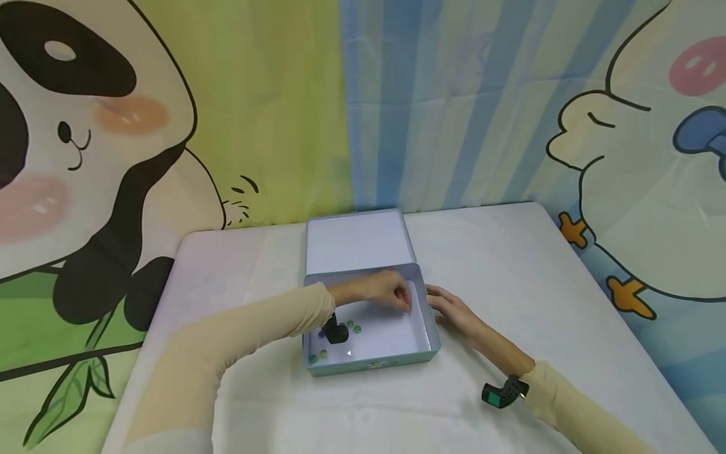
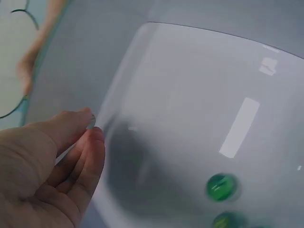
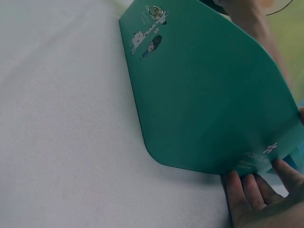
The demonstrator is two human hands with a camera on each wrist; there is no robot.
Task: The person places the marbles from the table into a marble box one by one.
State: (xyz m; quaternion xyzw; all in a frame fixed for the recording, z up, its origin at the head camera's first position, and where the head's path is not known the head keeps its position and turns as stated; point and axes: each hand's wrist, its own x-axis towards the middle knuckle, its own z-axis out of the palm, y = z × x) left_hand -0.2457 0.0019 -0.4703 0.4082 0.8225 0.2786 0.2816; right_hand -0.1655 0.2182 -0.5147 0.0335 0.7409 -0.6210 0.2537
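A hinged tin box [image 1: 371, 364] lies on the table with its lid [image 1: 357, 243] folded back. My left hand [image 1: 388, 291] is inside the box near its right wall. Between its thumb and forefinger it pinches a small glassy marble [image 2: 91, 122], mostly hidden by the fingertips. Several green marbles [image 2: 221, 186] rest on the box floor, toward the left in the head view. My right hand [image 1: 454, 310] touches the box's right side from outside. In the right wrist view its outstretched fingers [image 3: 237, 192] press against the green outer wall [image 3: 204, 90].
A white cloth covers the table [image 1: 499, 265]. Behind it hangs a printed curtain [image 1: 272, 126] with cartoon animals. Black wrist devices [image 1: 505, 392] are strapped to both wrists, and the left one hangs over the marbles.
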